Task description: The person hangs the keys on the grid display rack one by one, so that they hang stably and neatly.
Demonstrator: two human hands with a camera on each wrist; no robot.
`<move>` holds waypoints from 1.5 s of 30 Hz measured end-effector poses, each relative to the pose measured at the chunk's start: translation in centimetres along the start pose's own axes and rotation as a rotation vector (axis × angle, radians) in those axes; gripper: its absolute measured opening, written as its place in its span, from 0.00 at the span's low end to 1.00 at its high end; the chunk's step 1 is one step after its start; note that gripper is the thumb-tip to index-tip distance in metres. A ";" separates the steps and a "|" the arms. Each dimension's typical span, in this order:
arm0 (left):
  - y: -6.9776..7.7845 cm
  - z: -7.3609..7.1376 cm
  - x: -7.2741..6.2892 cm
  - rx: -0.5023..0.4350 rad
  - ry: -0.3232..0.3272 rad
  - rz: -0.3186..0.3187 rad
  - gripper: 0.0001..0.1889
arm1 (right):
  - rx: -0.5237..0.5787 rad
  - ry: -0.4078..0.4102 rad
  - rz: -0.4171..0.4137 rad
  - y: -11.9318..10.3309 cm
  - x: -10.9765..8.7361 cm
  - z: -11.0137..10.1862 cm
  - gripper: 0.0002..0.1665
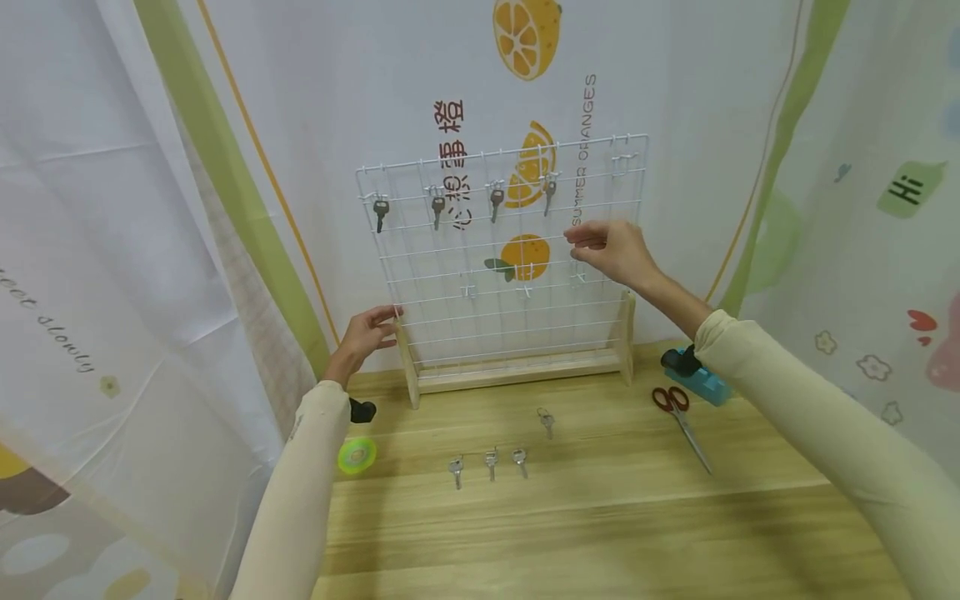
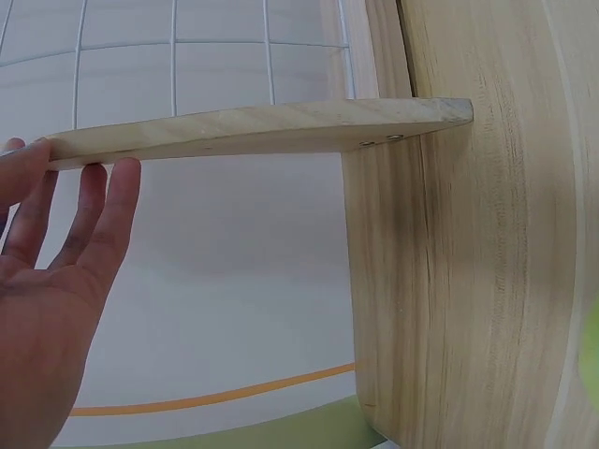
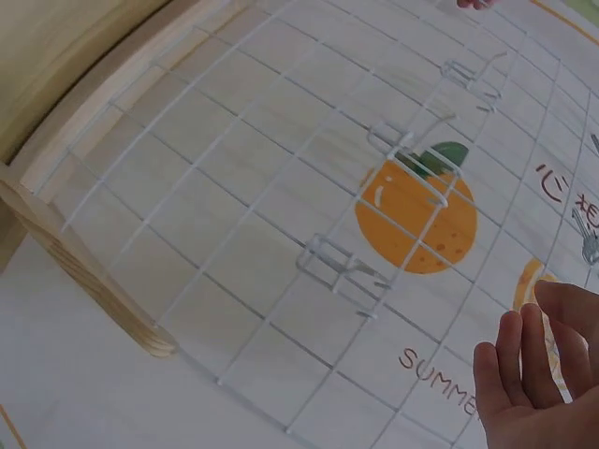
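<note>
A white wire grid [image 1: 450, 250] stands upright in a wooden stand [image 1: 517, 377]. My left hand [image 1: 367, 333] pinches the stand's left upright [image 2: 243, 126], thumb on one side and fingertips on the other. My right hand [image 1: 618, 250] is raised before the grid's right part, fingers bent loosely and nothing between them in the right wrist view. Along the upper rows hang several keys, among them a dark key [image 1: 381, 214] at far left and another key [image 1: 550, 196] nearest my right hand. A bare hook [image 1: 622, 162] sits at upper right; three more, including a middle hook [image 3: 342, 267], are lower down.
On the table [image 1: 570, 533] lie several silver keys, one key [image 1: 547, 424] apart from the row. Red-handled scissors [image 1: 681, 421] and a blue object [image 1: 701, 386] are at right, a yellow-green disc [image 1: 357, 456] at left. A printed curtain [image 1: 315, 100] hangs behind the grid.
</note>
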State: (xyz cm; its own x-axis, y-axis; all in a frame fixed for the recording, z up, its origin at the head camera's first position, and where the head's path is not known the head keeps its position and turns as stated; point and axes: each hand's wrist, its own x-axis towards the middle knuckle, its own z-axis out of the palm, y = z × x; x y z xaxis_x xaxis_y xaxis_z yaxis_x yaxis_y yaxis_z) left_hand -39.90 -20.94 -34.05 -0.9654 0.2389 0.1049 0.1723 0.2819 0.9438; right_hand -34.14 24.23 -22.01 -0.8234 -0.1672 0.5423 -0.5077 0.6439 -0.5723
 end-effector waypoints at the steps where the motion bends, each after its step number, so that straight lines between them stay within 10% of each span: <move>1: 0.1 0.0 -0.1 0.000 0.001 0.005 0.28 | 0.003 -0.009 -0.001 0.2 -0.3 0.2 0.17; 45: 0.1 0.5 0.5 -0.006 0.100 -0.026 0.29 | 0.107 -0.321 -0.039 9.1 -12.8 12.5 0.13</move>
State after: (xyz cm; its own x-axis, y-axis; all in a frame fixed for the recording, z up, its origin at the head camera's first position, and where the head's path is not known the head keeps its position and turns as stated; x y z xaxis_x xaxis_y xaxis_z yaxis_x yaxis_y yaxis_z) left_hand -40.32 -20.34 -34.02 -0.9843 0.1378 0.1103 0.1458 0.2815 0.9484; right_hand -31.40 22.92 -41.81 -0.8321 -0.4274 0.3535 -0.5500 0.5534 -0.6255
